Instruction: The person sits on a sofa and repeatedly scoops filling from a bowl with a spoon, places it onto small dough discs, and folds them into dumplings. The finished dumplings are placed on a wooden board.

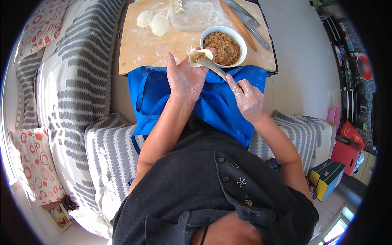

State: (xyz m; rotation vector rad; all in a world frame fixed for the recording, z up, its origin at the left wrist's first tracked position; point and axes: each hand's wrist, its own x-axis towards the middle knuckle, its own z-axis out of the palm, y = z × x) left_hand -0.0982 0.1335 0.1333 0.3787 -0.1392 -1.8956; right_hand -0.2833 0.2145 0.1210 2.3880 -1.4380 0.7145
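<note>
A round dough wrapper (pixel 192 52) with ruffled edges rests on the fingers of my left hand (pixel 186 80), palm up. Brown minced filling (pixel 200 56) lies in its middle. My right hand (pixel 248 98), dusted with flour, grips the handle of a spoon (pixel 216 68). The spoon's tip is at the filling on the wrapper. Just beyond stands a white bowl (pixel 244 46) of the same brown minced filling (pixel 222 47). Two flat dough wrappers (pixel 160 25) lie on the floured wooden board (pixel 147 50), their edges touching.
At the board's far side is a clear plastic container (pixel 199 15) with pleated dumplings (pixel 176 6) at its left edge. A tapered rolling pin (pixel 237 23) and a cleaver (pixel 243 13) lie right of it. A blue apron (pixel 156 88) drapes below the board. A covered sofa (pixel 82 61) stands left.
</note>
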